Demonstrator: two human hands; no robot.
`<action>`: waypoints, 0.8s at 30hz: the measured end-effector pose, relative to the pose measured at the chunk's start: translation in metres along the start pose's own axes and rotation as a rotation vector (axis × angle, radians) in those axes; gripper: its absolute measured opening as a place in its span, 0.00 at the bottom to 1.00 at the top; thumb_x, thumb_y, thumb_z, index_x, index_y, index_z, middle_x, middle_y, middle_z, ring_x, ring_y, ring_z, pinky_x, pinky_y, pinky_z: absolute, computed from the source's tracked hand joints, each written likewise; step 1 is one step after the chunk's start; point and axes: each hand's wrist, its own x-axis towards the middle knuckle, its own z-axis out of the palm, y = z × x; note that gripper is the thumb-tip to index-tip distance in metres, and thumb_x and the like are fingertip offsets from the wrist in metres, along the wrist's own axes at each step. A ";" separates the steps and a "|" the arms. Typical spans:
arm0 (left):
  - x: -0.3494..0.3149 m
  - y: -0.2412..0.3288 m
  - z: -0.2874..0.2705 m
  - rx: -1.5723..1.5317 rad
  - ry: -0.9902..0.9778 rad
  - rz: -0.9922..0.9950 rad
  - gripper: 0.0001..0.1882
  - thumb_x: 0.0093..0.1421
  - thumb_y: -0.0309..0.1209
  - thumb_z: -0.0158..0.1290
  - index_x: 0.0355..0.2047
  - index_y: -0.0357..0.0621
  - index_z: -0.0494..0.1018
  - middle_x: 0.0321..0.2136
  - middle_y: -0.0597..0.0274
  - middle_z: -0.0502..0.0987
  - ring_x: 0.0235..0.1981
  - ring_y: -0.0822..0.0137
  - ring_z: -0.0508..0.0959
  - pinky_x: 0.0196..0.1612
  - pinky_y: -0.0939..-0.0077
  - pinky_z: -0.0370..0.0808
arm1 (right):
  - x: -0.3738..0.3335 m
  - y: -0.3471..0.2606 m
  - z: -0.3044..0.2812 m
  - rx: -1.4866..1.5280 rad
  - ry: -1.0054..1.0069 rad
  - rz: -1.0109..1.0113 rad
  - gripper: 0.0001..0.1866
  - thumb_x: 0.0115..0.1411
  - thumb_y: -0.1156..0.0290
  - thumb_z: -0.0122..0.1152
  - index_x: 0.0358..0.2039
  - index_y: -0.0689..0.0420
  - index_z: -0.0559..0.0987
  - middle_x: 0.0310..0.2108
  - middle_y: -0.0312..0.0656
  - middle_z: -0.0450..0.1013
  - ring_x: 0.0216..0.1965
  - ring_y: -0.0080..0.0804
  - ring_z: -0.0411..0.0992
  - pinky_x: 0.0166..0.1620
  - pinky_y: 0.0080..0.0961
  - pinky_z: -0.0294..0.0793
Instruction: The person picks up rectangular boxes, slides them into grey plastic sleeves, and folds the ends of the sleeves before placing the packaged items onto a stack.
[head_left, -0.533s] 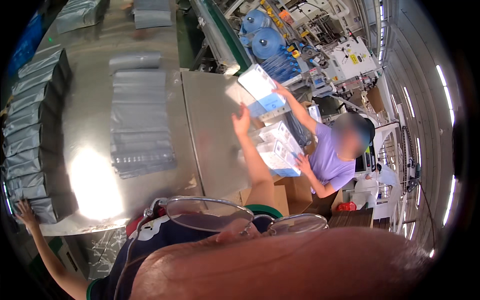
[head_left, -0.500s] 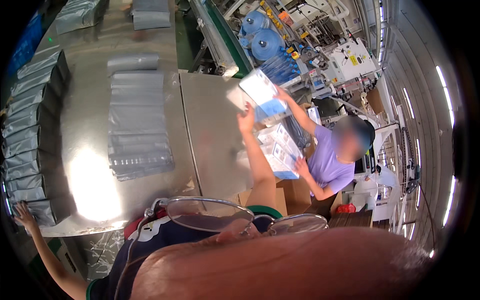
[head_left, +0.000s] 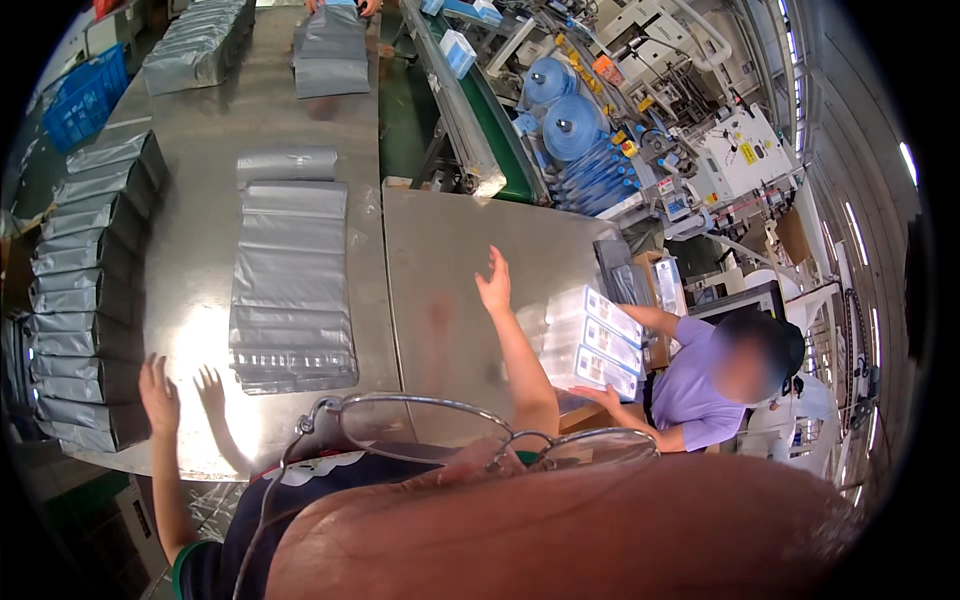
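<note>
Fingers spread, the left hand (head_left: 160, 398) is near the grey packets (head_left: 90, 300); the right hand (head_left: 493, 288), also spread, is past the flat grey bags (head_left: 292, 275) on the table (head_left: 450, 260). White boxes (head_left: 598, 345) partly hide a co-worker (head_left: 705, 395); the wearer's forehead (head_left: 540, 530) blocks below.

And there's the bag stack (head_left: 293, 285), lying on the worktop (head_left: 195, 200)! Left of it, along the edge, runs the pack row (head_left: 90, 300), and in between, down by the stack's near end, comes the left hand (head_left: 160, 395). Just beyond the stack, a rolled bundle (head_left: 287, 163); farther beyond, a second stack (head_left: 332, 75). Beyond it and to its left, another pack row (head_left: 200, 45), then a crate (head_left: 85, 105). Swing to the stack's right: the right hand (head_left: 494, 285) over the worktop, then boxes (head_left: 595, 340), then the co-worker (head_left: 710, 405) farthest right. Beyond and right, the conveyor (head_left: 490, 135) carries a carton (head_left: 458, 53), with film rolls (head_left: 580, 140) past it!
</note>
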 end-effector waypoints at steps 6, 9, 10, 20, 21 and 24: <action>0.019 0.066 0.013 -0.678 -0.101 -0.045 0.05 0.48 0.21 0.44 0.27 0.35 0.67 0.26 0.56 0.68 0.29 0.63 0.69 0.33 0.76 0.65 | -0.048 0.029 0.064 -0.169 -0.170 0.039 0.29 0.46 0.65 0.51 0.49 0.53 0.56 0.48 0.47 0.56 0.50 0.42 0.54 0.51 0.35 0.54; 0.071 0.153 -0.073 -1.211 -0.211 0.080 0.05 0.50 0.26 0.45 0.23 0.36 0.68 0.24 0.60 0.68 0.28 0.70 0.68 0.32 0.79 0.64 | -0.099 0.019 0.088 -0.509 -0.286 0.070 0.27 0.50 0.59 0.45 0.51 0.51 0.54 0.53 0.45 0.48 0.54 0.37 0.46 0.53 0.43 0.44; 0.084 0.183 -0.105 -1.394 -0.220 0.194 0.06 0.50 0.27 0.46 0.23 0.36 0.68 0.25 0.60 0.68 0.28 0.70 0.67 0.33 0.79 0.63 | -0.108 0.028 0.087 -0.533 -0.197 0.051 0.27 0.51 0.59 0.43 0.51 0.51 0.53 0.53 0.44 0.47 0.55 0.36 0.44 0.53 0.45 0.42; 0.066 0.255 -0.243 -2.136 -0.648 0.344 0.08 0.45 0.25 0.52 0.24 0.31 0.70 0.27 0.55 0.65 0.29 0.69 0.67 0.33 0.80 0.62 | -0.100 0.022 0.100 -0.550 -0.287 0.139 0.26 0.54 0.57 0.36 0.53 0.49 0.50 0.56 0.39 0.41 0.57 0.34 0.37 0.55 0.44 0.35; 0.059 0.255 -0.245 -2.182 -0.630 0.294 0.08 0.45 0.25 0.52 0.24 0.31 0.70 0.27 0.55 0.65 0.29 0.69 0.67 0.33 0.80 0.62 | -0.100 0.020 0.104 -0.553 -0.291 0.128 0.26 0.54 0.57 0.36 0.53 0.49 0.49 0.56 0.39 0.40 0.57 0.34 0.37 0.55 0.44 0.34; 0.061 0.249 -0.250 -2.160 -0.783 0.381 0.08 0.44 0.24 0.51 0.26 0.31 0.71 0.29 0.54 0.66 0.30 0.68 0.67 0.35 0.79 0.62 | -0.102 0.040 0.111 -0.589 -0.163 0.105 0.26 0.54 0.58 0.36 0.52 0.49 0.50 0.55 0.39 0.43 0.56 0.34 0.39 0.54 0.44 0.36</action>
